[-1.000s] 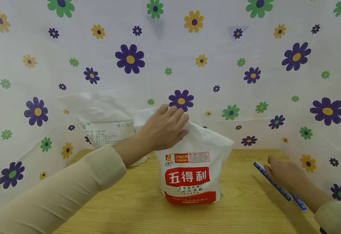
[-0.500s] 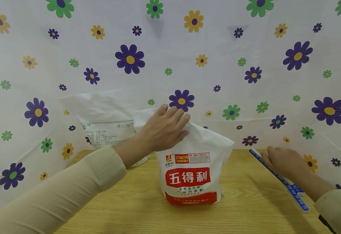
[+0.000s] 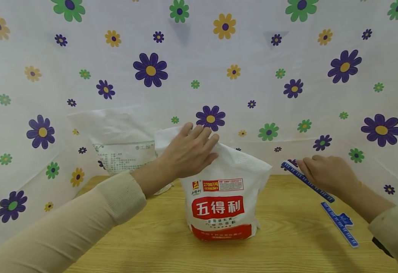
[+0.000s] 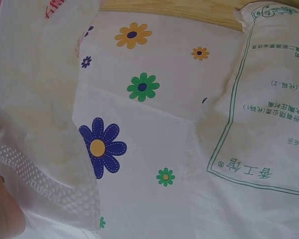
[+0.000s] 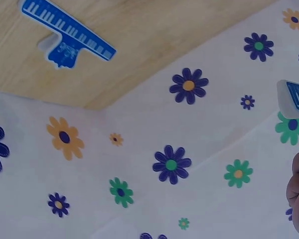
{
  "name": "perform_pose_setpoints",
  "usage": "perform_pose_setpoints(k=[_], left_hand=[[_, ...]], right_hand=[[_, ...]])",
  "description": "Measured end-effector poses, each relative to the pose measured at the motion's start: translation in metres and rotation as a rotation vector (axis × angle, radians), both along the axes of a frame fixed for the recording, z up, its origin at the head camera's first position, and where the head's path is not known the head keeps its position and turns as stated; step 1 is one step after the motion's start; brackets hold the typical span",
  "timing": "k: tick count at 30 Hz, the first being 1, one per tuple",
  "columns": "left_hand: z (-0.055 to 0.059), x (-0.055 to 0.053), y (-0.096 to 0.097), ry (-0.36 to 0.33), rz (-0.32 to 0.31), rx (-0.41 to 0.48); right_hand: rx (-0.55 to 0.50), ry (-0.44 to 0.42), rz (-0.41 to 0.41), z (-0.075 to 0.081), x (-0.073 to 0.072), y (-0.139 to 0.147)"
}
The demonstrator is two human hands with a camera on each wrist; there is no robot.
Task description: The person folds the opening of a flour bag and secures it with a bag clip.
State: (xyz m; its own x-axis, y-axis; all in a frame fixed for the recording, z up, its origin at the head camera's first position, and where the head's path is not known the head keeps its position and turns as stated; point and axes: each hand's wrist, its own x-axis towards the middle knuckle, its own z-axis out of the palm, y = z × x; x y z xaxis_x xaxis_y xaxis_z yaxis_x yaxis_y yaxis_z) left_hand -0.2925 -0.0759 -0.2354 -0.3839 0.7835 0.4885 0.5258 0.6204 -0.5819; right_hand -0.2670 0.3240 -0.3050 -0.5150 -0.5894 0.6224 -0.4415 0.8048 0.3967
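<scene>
A white flour bag point(image 3: 219, 185) with red print stands upright on the wooden table. My left hand point(image 3: 192, 149) grips its folded top edge, fingers over the far side. In the left wrist view the translucent bag top point(image 4: 45, 124) hangs beside part of that hand. Raised at the right, my right hand point(image 3: 328, 174) pinches a long blue clip point(image 3: 308, 182) patterned like piano keys; its handle is hidden by the fingers. A second clip point(image 3: 340, 223) of the same kind, with a blue figure-shaped handle, lies on the table below, also visible in the right wrist view.
Behind the left forearm stands another white bag point(image 3: 123, 148) with green print. White cloth point(image 3: 253, 57) printed with flowers rises behind and at both sides of the wooden table point(image 3: 151, 235).
My right hand has lifted one clip up and leftward, away from the other, which stays on the table. My left hand keeps its hold on the flour bag.
</scene>
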Motion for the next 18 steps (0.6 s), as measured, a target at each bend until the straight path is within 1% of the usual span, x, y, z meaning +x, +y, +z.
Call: perform_pose_setpoints(k=[9,15,18], left_hand=[[-0.001,-0.001,-0.001,0.0,0.0,-0.007],[-0.001,-0.002,-0.001,0.002,0.0,-0.01],[-0.001,-0.001,-0.001,0.006,-0.001,-0.012]], right_hand=[[0.009,0.059,0.076,0.025,0.0,-0.018],[0.002,0.046,0.078,0.037,0.004,-0.029],[-0.004,0.041,0.098,0.042,0.007,-0.036]])
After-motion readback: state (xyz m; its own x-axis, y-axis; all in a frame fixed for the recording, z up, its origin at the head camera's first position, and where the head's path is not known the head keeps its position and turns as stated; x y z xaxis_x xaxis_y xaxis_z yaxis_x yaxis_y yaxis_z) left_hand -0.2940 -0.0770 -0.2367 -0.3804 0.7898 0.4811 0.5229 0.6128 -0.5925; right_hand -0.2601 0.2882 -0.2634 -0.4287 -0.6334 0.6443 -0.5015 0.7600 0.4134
